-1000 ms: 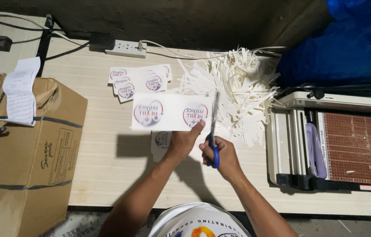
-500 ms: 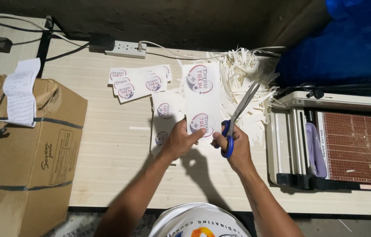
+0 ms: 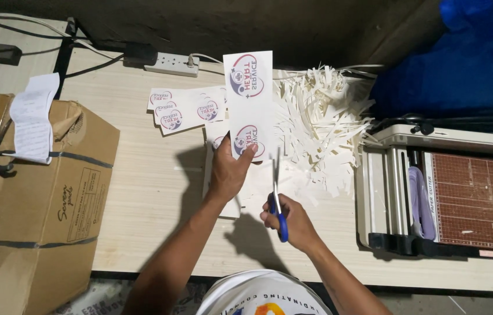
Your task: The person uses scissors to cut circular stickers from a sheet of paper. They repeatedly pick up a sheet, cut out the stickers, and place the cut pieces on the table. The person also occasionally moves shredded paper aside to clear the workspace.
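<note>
My left hand (image 3: pixel 230 169) pinches the near end of a white printed strip (image 3: pixel 248 99) bearing two round red-and-blue emblems, holding it upright and lengthwise away from me. My right hand (image 3: pixel 290 221) grips blue-handled scissors (image 3: pixel 278 192), blades pointing away, tips just right of the strip's lower edge. Under my left hand lies a small stack of printed sheets (image 3: pixel 218 175) on the light wooden table (image 3: pixel 141 192).
Several cut emblem cards (image 3: pixel 185 109) lie fanned at the back. A heap of white paper trimmings (image 3: pixel 322 122) sits right of the strip. A paper cutter (image 3: pixel 450 192) stands at the right, a cardboard box (image 3: pixel 30 198) at the left, a power strip (image 3: pixel 170 63) behind.
The strip has been raised further from me and shifted slightly left. The scissors have pulled back toward me, away from the strip's side, with their blades closed together.
</note>
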